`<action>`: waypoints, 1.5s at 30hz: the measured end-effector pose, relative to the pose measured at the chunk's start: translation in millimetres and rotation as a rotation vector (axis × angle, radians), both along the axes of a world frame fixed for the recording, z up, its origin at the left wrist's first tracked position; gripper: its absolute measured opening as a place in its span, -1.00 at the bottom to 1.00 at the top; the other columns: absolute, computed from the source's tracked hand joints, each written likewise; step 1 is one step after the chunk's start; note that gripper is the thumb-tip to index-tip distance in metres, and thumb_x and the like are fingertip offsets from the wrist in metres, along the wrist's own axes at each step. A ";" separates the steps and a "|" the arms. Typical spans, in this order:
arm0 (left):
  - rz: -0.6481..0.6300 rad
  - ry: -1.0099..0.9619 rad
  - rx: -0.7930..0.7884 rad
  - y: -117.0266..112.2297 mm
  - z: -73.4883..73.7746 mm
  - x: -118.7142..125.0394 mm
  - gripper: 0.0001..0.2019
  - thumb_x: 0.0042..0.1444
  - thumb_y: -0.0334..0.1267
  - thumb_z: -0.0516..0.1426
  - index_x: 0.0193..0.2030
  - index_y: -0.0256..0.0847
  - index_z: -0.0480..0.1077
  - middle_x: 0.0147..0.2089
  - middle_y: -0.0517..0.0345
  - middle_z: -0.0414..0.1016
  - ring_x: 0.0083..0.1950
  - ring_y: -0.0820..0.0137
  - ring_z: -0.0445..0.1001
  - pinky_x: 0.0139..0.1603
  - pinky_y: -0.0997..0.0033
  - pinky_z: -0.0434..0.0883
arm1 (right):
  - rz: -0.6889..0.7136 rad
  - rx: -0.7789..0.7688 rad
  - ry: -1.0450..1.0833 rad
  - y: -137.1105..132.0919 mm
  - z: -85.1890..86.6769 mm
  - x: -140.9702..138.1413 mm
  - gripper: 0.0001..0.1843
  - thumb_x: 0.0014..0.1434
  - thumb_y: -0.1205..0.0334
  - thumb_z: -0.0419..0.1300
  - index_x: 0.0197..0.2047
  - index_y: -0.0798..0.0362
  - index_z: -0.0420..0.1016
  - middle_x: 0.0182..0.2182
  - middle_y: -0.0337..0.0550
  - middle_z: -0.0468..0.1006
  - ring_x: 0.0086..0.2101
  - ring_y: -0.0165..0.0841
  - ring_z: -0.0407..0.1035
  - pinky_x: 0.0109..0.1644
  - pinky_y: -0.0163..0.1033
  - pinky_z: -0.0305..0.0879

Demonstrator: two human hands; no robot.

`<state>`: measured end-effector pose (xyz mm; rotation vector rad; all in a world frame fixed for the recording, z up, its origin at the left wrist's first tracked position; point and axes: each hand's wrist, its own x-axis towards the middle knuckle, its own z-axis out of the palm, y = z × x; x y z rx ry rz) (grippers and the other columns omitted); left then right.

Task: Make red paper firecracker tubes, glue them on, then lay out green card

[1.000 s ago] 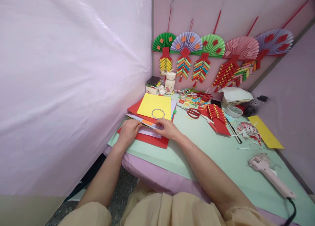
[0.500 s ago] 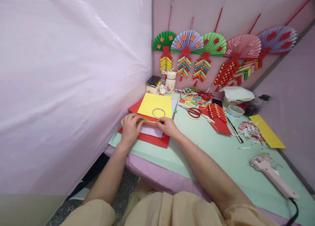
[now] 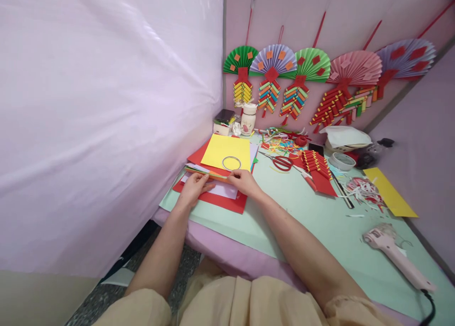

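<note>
A stack of coloured paper lies near the table's left front edge, with a yellow sheet (image 3: 225, 150) on top and a metal ring (image 3: 231, 163) resting on it. Along the front of the stack, the near edges of several coloured sheets (image 3: 217, 176), orange among them, are raised a little. My right hand (image 3: 245, 181) pinches these edges at their right end. My left hand (image 3: 195, 187) is closed on the same edges further left, its lower fingers reaching over a lilac sheet (image 3: 225, 190). Below that lies a red sheet (image 3: 229, 205).
Red-handled scissors (image 3: 282, 163) lie right of the stack, before a heap of paper strips (image 3: 282, 143). Further right are a row of red paper rolls (image 3: 315, 162), a tape roll (image 3: 341, 161) and a glue gun (image 3: 394, 252). A white jar (image 3: 248, 121) stands behind.
My left hand has slid from over the left end of the sheets to their near side, uncovering their left corner. My right hand stays at the same edge.
</note>
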<state>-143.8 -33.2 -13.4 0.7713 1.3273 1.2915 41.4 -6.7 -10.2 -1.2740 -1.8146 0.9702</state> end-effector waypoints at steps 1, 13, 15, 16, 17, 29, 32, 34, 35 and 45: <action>0.006 -0.005 0.002 -0.2 -0.9 0.3 -0.82 0.13 -0.36 0.20 -0.35 -0.26 0.23 -0.31 0.09 0.50 -0.39 0.43 0.58 -0.10 0.29 0.56 | 0.001 -0.009 0.002 0.0 -0.1 -0.2 -0.82 -0.02 0.23 0.07 -0.57 0.07 0.38 -0.63 -0.33 0.36 -0.53 -0.45 0.21 -0.46 -0.37 0.07; 0.019 0.036 0.026 -0.7 -7.7 1.5 -0.83 0.14 -0.37 0.18 -0.34 -0.26 0.21 -0.42 0.19 0.47 -0.40 0.42 0.60 -0.19 0.42 0.57 | -0.031 -0.047 -0.008 5.5 -0.2 -2.3 -0.82 -0.05 0.23 0.06 -0.62 0.07 0.33 -0.65 -0.34 0.28 -0.53 -0.46 0.17 -0.49 -0.36 0.02; 0.027 0.036 0.032 -0.6 -8.4 1.7 -0.83 0.14 -0.38 0.18 -0.35 -0.26 0.22 -0.44 0.21 0.46 -0.39 0.43 0.60 -0.19 0.42 0.56 | -0.038 -0.057 -0.013 4.2 0.9 -1.9 -0.82 -0.04 0.22 0.08 -0.60 0.07 0.38 -0.65 -0.33 0.32 -0.53 -0.46 0.19 -0.49 -0.37 0.04; 0.030 0.035 0.034 -0.4 -8.8 1.9 -0.83 0.15 -0.38 0.17 -0.35 -0.26 0.22 -0.45 0.22 0.45 -0.40 0.43 0.60 -0.18 0.42 0.56 | -0.035 -0.065 -0.013 3.0 1.7 -1.6 -0.82 -0.03 0.20 0.10 -0.58 0.08 0.41 -0.63 -0.32 0.35 -0.52 -0.45 0.21 -0.48 -0.37 0.06; 0.032 0.035 0.036 -0.1 -9.2 2.0 -0.84 0.15 -0.38 0.17 -0.36 -0.26 0.22 -0.45 0.22 0.45 -0.40 0.44 0.59 -0.17 0.42 0.56 | -0.024 -0.069 -0.011 1.5 2.4 -1.2 -0.82 -0.02 0.18 0.12 -0.55 0.08 0.43 -0.60 -0.30 0.40 -0.51 -0.45 0.24 -0.47 -0.37 0.09; 0.031 0.050 0.043 0.9 -11.9 1.3 -0.83 0.11 -0.35 0.21 -0.35 -0.27 0.24 -0.42 0.16 0.49 -0.38 0.40 0.60 -0.13 0.35 0.56 | 0.060 -0.026 -0.039 1.8 -0.8 1.7 -0.79 0.01 0.10 0.26 -0.44 0.08 0.48 -0.46 -0.22 0.55 -0.44 -0.42 0.38 -0.42 -0.37 0.20; 0.027 0.062 0.041 0.1 -11.3 1.5 -0.83 0.12 -0.35 0.20 -0.36 -0.27 0.24 -0.42 0.16 0.49 -0.40 0.42 0.60 -0.14 0.37 0.56 | 0.086 -0.103 0.026 3.3 0.0 3.5 -0.80 -0.01 0.11 0.29 -0.42 0.09 0.49 -0.45 -0.21 0.55 -0.42 -0.42 0.38 -0.39 -0.37 0.24; 0.022 0.069 0.037 -0.6 -10.4 1.8 -0.84 0.14 -0.36 0.18 -0.35 -0.27 0.23 -0.43 0.17 0.48 -0.40 0.43 0.59 -0.15 0.40 0.55 | 0.097 -0.125 0.042 4.1 0.2 4.1 -0.81 -0.02 0.14 0.30 -0.42 0.10 0.49 -0.45 -0.21 0.55 -0.43 -0.43 0.37 -0.38 -0.37 0.24; 0.022 0.072 0.035 -1.0 -9.9 2.0 -0.85 0.15 -0.36 0.17 -0.35 -0.27 0.24 -0.44 0.18 0.48 -0.40 0.44 0.59 -0.15 0.41 0.55 | 0.102 -0.128 0.044 4.6 -0.1 4.3 -0.82 -0.02 0.15 0.30 -0.42 0.10 0.49 -0.45 -0.22 0.55 -0.43 -0.44 0.37 -0.38 -0.37 0.24; 0.008 0.061 0.076 -3.2 -10.1 0.8 -0.80 0.09 -0.34 0.23 -0.36 -0.26 0.23 -0.42 0.17 0.48 -0.33 0.39 0.61 -0.09 0.34 0.55 | 0.043 -0.055 -0.045 2.6 0.0 1.3 -0.85 0.04 0.17 0.22 -0.44 0.08 0.50 -0.50 -0.27 0.51 -0.44 -0.43 0.34 -0.41 -0.37 0.15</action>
